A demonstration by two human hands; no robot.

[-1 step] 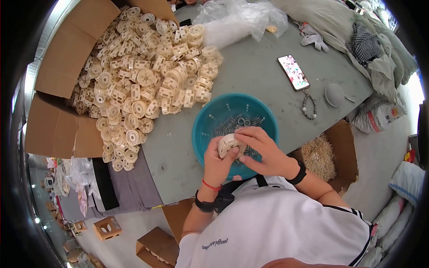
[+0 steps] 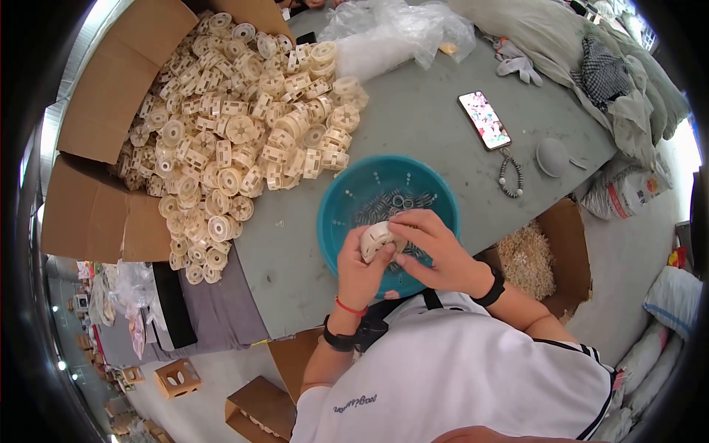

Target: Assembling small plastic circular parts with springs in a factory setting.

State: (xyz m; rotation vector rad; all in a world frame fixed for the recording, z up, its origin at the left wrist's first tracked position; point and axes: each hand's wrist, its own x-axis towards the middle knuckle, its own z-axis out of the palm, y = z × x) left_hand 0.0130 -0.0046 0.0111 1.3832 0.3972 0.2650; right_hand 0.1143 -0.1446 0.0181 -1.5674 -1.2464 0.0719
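Observation:
My left hand [image 2: 359, 264] grips a round cream plastic spool-like part [image 2: 377, 238] with slots in its side, held over a teal plastic bowl [image 2: 330, 212]. My right hand [image 2: 437, 251] closes on the same part from the other side, its fingertips at the top and edge. Whether a smaller piece sits between the fingers I cannot tell. Small metal coil springs [image 2: 384, 207] lie in the bowl, partly hidden beneath my hands. To the left, a large heap of similar cream parts [image 2: 221, 133] spills from a cardboard box [image 2: 100, 81] onto the table.
On the grey table [image 2: 284, 266] lie a lit phone [image 2: 485, 120] with a beaded strap [image 2: 511, 176], a grey rounded object [image 2: 552, 157], a white glove [image 2: 521, 68] and clear plastic bags [image 2: 399, 33]. A cardboard box [image 2: 569, 251] of small pale pieces stands below the right edge.

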